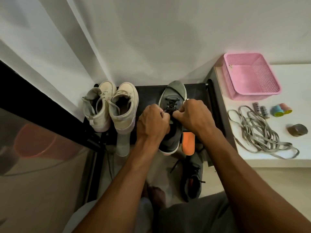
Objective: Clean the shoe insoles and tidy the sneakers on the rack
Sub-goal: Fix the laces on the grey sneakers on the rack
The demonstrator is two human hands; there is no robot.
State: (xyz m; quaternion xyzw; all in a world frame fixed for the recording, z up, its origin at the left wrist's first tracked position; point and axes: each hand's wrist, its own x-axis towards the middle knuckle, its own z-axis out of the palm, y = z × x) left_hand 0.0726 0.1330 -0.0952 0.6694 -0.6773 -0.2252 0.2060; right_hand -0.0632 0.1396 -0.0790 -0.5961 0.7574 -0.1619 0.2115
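A grey sneaker (173, 96) stands toe-away on the black rack (149, 91). My left hand (152, 121) and my right hand (193, 116) are both closed on its dark laces (170, 102), pinching them over the tongue. An orange insole (188, 142) lies beside the sneaker's heel, on its right. Two white high-top sneakers (111, 106) stand side by side at the rack's left end. A pale insole (122, 143) sticks out under the right one. The second grey sneaker (193, 180) lies on the floor below the rack, laces loose.
A white counter (286, 158) to the right carries a pink mesh basket (250, 76), a tangle of grey laces (259, 133), two small grey rolls (260, 109), small coloured rolls (281, 109) and a dark lump (297, 130). A white curtain (67, 47) hangs behind the rack.
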